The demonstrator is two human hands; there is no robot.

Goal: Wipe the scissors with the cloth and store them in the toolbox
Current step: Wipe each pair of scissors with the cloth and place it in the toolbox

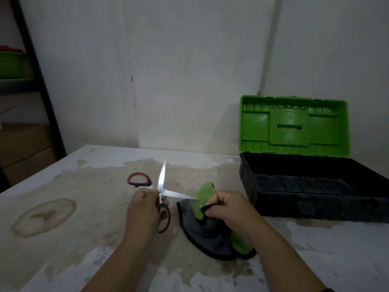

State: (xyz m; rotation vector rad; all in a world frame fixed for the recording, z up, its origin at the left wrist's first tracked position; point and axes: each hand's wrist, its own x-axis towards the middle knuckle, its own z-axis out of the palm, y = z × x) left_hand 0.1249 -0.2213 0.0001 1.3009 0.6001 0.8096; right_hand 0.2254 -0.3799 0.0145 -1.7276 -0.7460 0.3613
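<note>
Worn, stained tabletop (84,207) against a plain pale wall (189,70); dark shelf frame (42,81) at your 10 o'clock carrying a green container (10,64), cardboard boxes (25,148) beneath it. Item one: toolbox (315,207) at your 2 o'clock, black base with its green lid (294,125) stood upright, so it is ready to receive; what lies in the base is too dark to tell. Item two: scissors (162,178), at centre and well apart from the box, blades spread wide, one pointing to 12 o'clock and the other to 3 o'clock. Your left hand (143,207) grips them at the pivot and near handle, with the far handle loop standing free at 10 o'clock. Item three: cloth (202,234), grey and green, bunched on the table just beside the scissors at 4 o'clock. Your right hand (229,207) pinches a green fold of it, and the tip of the 3 o'clock blade meets that fold. Step in hand, as judged: wiping, with storage not yet begun. The next move calls for drawing the pinched fold along the flat of each blade, away from the edge, then bringing the blades together before you carry them to the box at 2 o'clock.
</note>
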